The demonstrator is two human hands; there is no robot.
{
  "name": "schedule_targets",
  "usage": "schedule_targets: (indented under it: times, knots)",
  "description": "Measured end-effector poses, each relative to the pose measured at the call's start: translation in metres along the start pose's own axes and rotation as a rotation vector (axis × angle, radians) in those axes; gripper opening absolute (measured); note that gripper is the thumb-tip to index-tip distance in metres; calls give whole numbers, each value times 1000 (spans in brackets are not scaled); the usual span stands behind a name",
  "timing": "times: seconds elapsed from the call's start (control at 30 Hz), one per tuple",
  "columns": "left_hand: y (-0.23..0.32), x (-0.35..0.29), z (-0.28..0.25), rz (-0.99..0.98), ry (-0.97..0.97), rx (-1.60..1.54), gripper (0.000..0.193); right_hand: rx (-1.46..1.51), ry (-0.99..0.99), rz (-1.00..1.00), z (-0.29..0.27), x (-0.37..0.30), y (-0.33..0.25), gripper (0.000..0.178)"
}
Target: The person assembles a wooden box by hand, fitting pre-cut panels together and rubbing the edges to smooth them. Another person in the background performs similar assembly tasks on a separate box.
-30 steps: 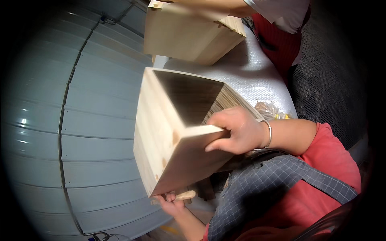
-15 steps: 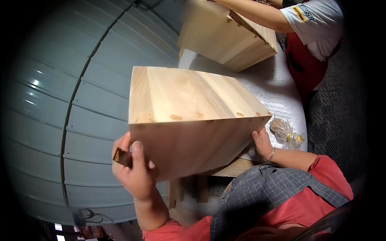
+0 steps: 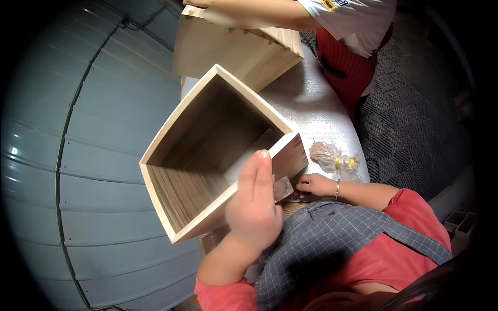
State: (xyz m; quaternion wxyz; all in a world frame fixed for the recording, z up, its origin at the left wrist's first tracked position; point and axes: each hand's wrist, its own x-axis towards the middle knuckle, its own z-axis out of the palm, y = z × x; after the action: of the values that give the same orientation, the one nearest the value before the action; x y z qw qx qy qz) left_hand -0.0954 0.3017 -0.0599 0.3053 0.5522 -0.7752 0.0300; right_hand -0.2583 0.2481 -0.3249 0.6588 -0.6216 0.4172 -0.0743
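Observation:
A pale wooden box [image 3: 223, 150] is tilted in front of me, its open end facing up toward me and its inside dark. My left hand [image 3: 254, 207] grips the near wall, two fingers lying over the rim. A small flat brownish piece [image 3: 283, 189], perhaps folded sandpaper, is tucked in that same hand. Beside the box's lower right side is my right hand [image 3: 316, 185], its fingers curled in close to the wood. Whether those fingertips touch the box or pinch something cannot be made out.
Across from me, a co-worker's arm [image 3: 254, 14] reaches over a second wooden box [image 3: 233, 46]. Both boxes are by a white padded surface [image 3: 311, 98]. A tied clear plastic bag [image 3: 332, 156] lies near my right hand. Grey metal panelling [image 3: 114, 171] fills the left.
The box has turned from showing its closed sides to showing its open end. My left hand has swung right to the near rim, and my right hand has left the corner it held.

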Motion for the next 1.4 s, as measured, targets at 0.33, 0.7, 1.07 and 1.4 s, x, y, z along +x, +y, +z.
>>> schedule_targets:
  times: [0.33,0.7,1.07,1.4]
  knots:
    - [1,-17,-12,-76,-101,-95,63,304,232,81,-37,-48,39,26]
    - [-10,-27,-4,44,-19,-88,59,135,614,-598,-70,-92,-92,16]
    - [-13,-29,-9,41,-25,-241,57,-685,548,-1189,-110,-94,-201,44]
    - [-5,-28,-3,76,47,-132,46,-495,389,-1111,-144,-117,-214,27]
